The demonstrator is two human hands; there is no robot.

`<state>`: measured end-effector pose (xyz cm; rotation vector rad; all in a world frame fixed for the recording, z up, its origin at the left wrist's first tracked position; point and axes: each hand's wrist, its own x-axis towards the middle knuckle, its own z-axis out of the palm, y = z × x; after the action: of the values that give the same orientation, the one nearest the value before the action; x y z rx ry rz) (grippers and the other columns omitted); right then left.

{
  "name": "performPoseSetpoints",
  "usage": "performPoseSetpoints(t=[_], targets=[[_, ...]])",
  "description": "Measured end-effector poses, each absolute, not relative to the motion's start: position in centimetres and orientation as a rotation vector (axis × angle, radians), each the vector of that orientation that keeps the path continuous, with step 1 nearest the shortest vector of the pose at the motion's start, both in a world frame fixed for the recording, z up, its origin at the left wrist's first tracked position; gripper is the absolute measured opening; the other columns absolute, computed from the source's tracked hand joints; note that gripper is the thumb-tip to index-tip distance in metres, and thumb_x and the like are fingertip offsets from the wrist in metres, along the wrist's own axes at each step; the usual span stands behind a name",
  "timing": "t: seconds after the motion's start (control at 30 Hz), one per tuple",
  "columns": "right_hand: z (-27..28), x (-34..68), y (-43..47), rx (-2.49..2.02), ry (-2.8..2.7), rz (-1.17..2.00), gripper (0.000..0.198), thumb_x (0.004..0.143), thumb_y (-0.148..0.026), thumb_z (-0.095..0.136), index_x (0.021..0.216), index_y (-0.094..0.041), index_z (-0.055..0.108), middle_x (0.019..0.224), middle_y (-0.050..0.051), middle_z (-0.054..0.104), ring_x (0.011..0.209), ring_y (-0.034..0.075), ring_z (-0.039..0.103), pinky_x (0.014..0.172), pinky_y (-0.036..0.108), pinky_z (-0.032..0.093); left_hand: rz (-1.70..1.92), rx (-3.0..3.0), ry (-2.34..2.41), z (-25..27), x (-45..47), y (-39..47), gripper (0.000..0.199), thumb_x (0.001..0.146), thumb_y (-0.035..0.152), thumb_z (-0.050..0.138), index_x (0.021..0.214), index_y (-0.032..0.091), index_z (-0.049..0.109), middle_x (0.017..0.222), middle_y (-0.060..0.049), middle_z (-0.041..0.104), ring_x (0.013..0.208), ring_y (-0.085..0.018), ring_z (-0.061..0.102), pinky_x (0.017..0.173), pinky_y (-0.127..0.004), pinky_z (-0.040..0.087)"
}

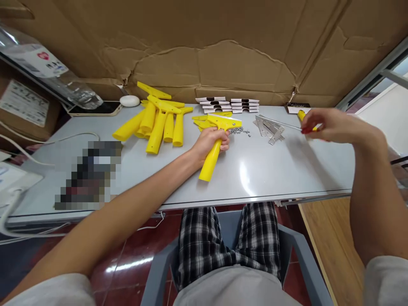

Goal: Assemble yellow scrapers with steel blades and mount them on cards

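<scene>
My left hand [211, 145] is wrapped around the handle of a yellow scraper [210, 163], whose wide head points away from me with a pale strip along its far edge. In my right hand [328, 125] is a screwdriver [283, 123], gripped near a red part, its long thin shaft pointing left above several flat metal blades [269, 130]. Small loose screws [241, 131] lie just right of the scraper head. Behind my left hand rest flat yellow plastic pieces [200, 122]. Several more yellow scraper handles [157, 134] are heaped to the left.
Folded black-and-white cards [245, 105] stand in two stacks against the cardboard [204, 63] at the back. Partly behind my right hand is another yellow handle with a card [298, 108]. A plastic bottle [60, 70], a white oval object [129, 100] and cables occupy the left side.
</scene>
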<state>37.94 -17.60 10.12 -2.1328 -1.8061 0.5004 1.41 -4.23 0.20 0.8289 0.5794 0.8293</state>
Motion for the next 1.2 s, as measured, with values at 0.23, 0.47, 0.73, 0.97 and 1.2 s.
performPoseSetpoints(t=[0.23,0.47,0.73,0.97,1.2], targets=[[13.2,33.9,-13.7,-1.487,-1.677,0.145,0.037,0.087,-0.036,0.088,0.119,-0.021,0.08,0.113,0.011,0.081,0.102,0.018,0.079,0.089,0.032,0.061,0.843,0.761,0.63,0.9,1.2,-4.1,0.034,0.058,0.001,0.069,0.085,0.017,0.057,0.082,0.001,0.06,0.055,-0.004,0.043,0.044,-0.015,0.034],[2.9,25.8,-15.2,-1.421,-2.351,0.118,0.098,0.084,-0.088,0.082,0.159,-0.026,0.072,0.164,0.016,0.064,0.15,0.04,0.059,0.122,0.058,0.052,0.868,0.651,0.729,1.9,1.4,-4.5,0.034,0.058,-0.001,0.065,0.083,0.02,0.053,0.08,0.001,0.059,0.055,-0.005,0.043,0.042,-0.014,0.034],[-0.8,23.1,-17.5,-1.123,-2.553,-0.25,0.037,0.111,-0.057,0.068,0.12,-0.024,0.081,0.133,0.008,0.078,0.128,0.025,0.066,0.111,0.044,0.041,0.864,0.668,0.72,2.0,1.3,-4.5,0.029,0.061,-0.002,0.064,0.08,0.018,0.056,0.079,0.0,0.058,0.054,-0.004,0.043,0.043,-0.015,0.035],[1.3,24.2,-17.2,-1.28,-2.626,-0.493,0.029,0.116,-0.025,0.051,0.105,-0.027,0.078,0.097,0.0,0.075,0.077,0.011,0.046,0.081,0.031,0.03,0.861,0.607,0.694,2.2,1.1,-4.1,0.026,0.065,-0.003,0.061,0.082,0.017,0.057,0.081,0.001,0.057,0.055,-0.003,0.042,0.044,-0.013,0.035],[8.4,28.1,-14.9,-1.741,-2.233,-0.328,0.035,0.108,-0.051,0.056,0.114,-0.025,0.078,0.099,0.007,0.072,0.08,0.014,0.053,0.078,0.032,0.035,0.903,0.62,0.618,2.7,0.5,-3.5,0.026,0.067,-0.001,0.061,0.086,0.016,0.059,0.079,0.002,0.057,0.054,-0.003,0.042,0.043,-0.013,0.035]])
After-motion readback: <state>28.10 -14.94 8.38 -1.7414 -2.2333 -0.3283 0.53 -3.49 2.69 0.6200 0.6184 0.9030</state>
